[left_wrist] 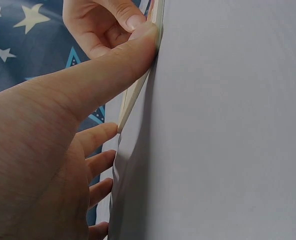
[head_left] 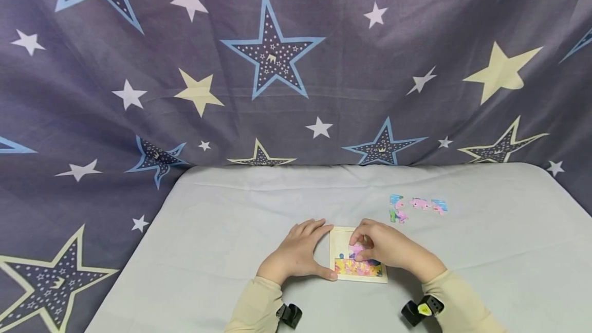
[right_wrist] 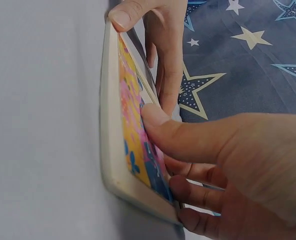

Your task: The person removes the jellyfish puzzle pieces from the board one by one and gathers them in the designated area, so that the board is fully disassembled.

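Note:
A jigsaw puzzle in a pale tray (head_left: 361, 279) lies on the covered table. Its near row, a yellow and pink strip (head_left: 347, 267), is filled, while the far left part of the tray shows bare. My left hand (head_left: 298, 253) spreads along the tray's left side, thumb on the near corner and index fingertip at the far corner, fingers mostly straight. Over the middle of the tray, my right hand (head_left: 381, 243) pinches a pink puzzle piece (head_left: 356, 252) between thumb and fingers, low against the puzzle. The right thumb (right_wrist: 155, 115) partly hides the picture in the right wrist view.
Several loose puzzle pieces (head_left: 420, 203) lie beyond the tray to the right, in pink, blue and green. A light grey cloth (head_left: 222, 220) covers the table. Behind its far edge hangs a dark curtain (head_left: 342, 76) with stars.

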Available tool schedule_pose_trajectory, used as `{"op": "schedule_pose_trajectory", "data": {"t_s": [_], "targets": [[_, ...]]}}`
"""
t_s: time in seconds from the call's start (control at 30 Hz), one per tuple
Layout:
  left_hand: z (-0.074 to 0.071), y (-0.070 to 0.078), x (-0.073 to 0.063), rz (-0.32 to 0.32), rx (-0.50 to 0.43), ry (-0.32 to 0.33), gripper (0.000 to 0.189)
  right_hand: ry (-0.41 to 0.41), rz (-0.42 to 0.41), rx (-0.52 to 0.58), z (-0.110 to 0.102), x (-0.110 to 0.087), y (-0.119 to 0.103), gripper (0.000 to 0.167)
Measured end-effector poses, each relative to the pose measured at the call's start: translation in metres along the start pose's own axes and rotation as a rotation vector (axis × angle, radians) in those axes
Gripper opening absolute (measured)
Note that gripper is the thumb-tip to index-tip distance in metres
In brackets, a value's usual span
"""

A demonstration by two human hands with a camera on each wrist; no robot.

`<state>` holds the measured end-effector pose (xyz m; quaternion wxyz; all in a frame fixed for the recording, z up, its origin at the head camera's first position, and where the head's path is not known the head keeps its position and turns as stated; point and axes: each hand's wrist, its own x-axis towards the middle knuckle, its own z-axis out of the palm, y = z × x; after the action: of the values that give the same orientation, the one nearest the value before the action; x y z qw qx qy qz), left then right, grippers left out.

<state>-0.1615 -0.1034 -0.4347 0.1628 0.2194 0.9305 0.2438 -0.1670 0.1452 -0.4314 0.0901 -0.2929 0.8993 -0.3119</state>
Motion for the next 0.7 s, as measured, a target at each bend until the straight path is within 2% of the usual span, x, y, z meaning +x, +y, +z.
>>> {"op": "schedule_pose_trajectory", "data": {"t_s": [0.37, 0.7], "targets": [[-0.0016, 0.0026, -0.0012, 0.006, -0.005, -0.004, 0.105, 0.006, -0.011, -0.025, -0.0001, -0.0005, -0.0021, 0.022], [-0.0008, 0.0019, -0.0004, 0.001, -0.004, 0.000, 0.105, -0.003, 0.016, -0.041, -0.0002, -0.0007, -0.0052, 0.022]]}}
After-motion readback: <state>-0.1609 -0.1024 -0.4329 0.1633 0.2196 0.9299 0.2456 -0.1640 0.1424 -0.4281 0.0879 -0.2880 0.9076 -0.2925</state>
